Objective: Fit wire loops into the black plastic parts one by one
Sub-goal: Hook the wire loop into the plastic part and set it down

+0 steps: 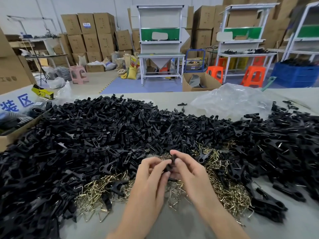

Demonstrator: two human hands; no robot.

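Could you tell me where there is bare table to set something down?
Bare table shows along the near edge, in front of the wire loops, and at the near right corner, beside the black parts. A thin strip runs along the far edge, left of the clear bag. Everywhere else is crowded with parts.

black plastic parts (103,126) heaped across grey tabletop (174,225) | metal wire loops (229,194) before them, nearest me | clear plastic bag (231,100) behind, right

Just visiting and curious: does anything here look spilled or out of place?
Nothing looks damaged. Black plastic parts lie heaped loose over the table, wire loops scattered among them; a few stray parts sit apart by the crumpled clear bag.
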